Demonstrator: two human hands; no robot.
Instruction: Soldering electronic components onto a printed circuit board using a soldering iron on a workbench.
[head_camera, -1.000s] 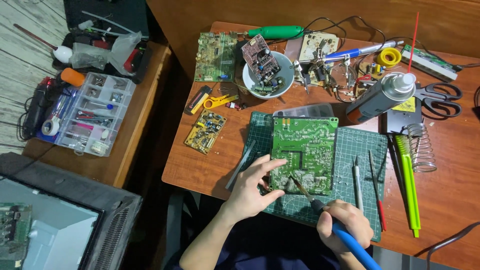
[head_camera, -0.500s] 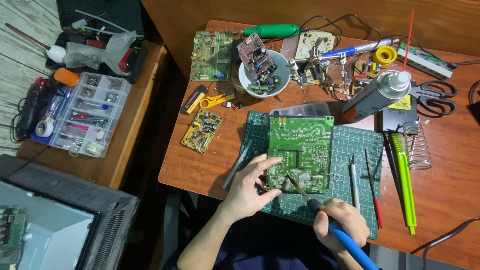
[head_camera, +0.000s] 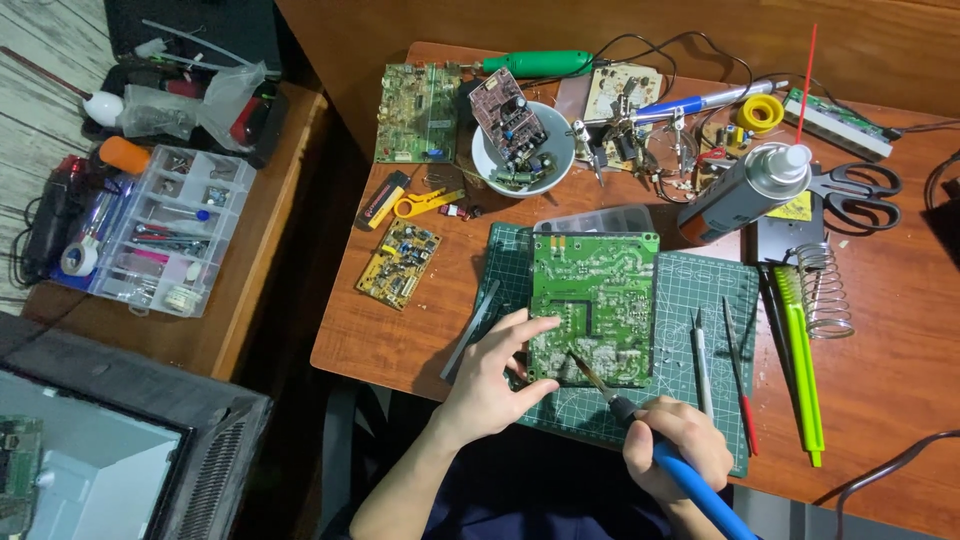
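The left hand (head_camera: 490, 385) lies on the near left corner of the green board (head_camera: 594, 305), fingers spread and half open, fingertips pressing on the board's edge without closing round it. The right hand (head_camera: 675, 450) is wrapped tight round the blue handle of the iron (head_camera: 640, 430), whose tip rests on the board's lower middle. The board lies flat, solder side up, on the green mat (head_camera: 715, 300) at the near edge of the table (head_camera: 900, 380), with a clear box (head_camera: 600, 218) touching its far edge. Right of the board, on the mat, lie a grey tool (head_camera: 700, 362) and a thin red probe (head_camera: 738, 370), side by side. Off the mat to the right are a light green pen (head_camera: 800, 360) and a coiled stand (head_camera: 825, 290). A spray can (head_camera: 745, 192) leans just beyond the mat, scissors (head_camera: 860, 195) near it. Further back sits a white bowl (head_camera: 520, 150) holding a small board, and a yellow board (head_camera: 398, 265) lies to the left of the mat. On the side table stands a parts box (head_camera: 160, 230)
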